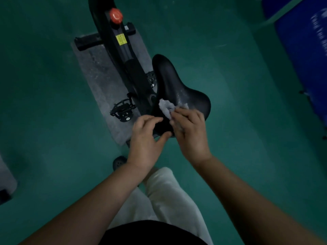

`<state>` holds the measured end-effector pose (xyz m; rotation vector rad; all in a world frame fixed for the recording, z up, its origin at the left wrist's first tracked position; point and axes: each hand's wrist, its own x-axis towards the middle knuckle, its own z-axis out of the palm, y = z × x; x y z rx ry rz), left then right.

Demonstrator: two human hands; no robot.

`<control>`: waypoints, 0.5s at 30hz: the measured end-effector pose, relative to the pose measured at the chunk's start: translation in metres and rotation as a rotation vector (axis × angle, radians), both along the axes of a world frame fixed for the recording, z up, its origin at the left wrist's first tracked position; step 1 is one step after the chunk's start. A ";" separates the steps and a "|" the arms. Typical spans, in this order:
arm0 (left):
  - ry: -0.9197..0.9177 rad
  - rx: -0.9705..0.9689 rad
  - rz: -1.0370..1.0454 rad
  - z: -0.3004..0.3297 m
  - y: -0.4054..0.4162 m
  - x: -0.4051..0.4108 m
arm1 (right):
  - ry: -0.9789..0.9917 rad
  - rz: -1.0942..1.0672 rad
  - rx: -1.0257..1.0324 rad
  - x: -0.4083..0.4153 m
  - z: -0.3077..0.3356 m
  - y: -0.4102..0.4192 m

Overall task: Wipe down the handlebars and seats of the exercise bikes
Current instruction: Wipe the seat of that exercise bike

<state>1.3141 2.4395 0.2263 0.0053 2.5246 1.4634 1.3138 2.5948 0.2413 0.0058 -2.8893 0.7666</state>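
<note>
Our right hand (pixel 189 128) presses a bunched grey cloth (pixel 166 107) on the black saddle (pixel 177 85); our left hand (pixel 148 135), fingers loosely curled, steadies its rear edge; the cloth could slip off.

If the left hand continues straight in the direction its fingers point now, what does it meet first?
The left hand points up and right toward the rear edge of the black seat, which its fingers already seem to touch. Just beyond lies the grey cloth under the right hand. Depth is unclear.
</note>
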 end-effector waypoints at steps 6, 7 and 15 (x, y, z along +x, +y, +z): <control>-0.026 -0.119 -0.003 0.015 0.013 -0.002 | -0.092 -0.208 -0.036 -0.025 0.008 0.062; -0.022 -0.152 0.007 0.016 0.018 -0.003 | -0.113 -0.219 -0.029 -0.027 0.007 0.066; 0.043 -0.450 0.120 0.027 0.069 -0.011 | -0.309 -0.126 -0.284 -0.051 -0.003 0.124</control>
